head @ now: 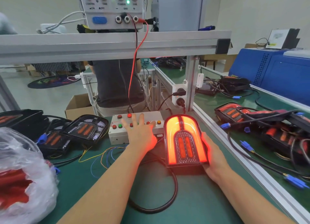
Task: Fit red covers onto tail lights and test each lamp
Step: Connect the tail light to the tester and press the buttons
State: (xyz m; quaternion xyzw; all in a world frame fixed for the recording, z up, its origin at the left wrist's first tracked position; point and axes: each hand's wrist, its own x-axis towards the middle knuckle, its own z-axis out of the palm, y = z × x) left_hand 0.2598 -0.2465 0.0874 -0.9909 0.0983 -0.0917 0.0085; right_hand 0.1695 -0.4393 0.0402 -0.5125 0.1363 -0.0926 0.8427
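A tail light with a red cover (184,139) glows bright red on the green mat, tilted up toward me. My right hand (213,156) grips its right side and bottom corner. My left hand (140,131) lies flat with fingers spread on the white button box (117,134), fingertips on its coloured buttons. A black cable (174,190) loops from under the lamp. Uncovered black tail lights (85,128) lie left of the box. A clear plastic bag of red covers (21,181) sits at the lower left.
A power supply (110,9) with a lit green LED stands on the aluminium shelf, red and black leads running down to the box. Covered lamps with blue connectors (268,128) pile up on the right mat beyond an aluminium rail. A person sits behind the bench.
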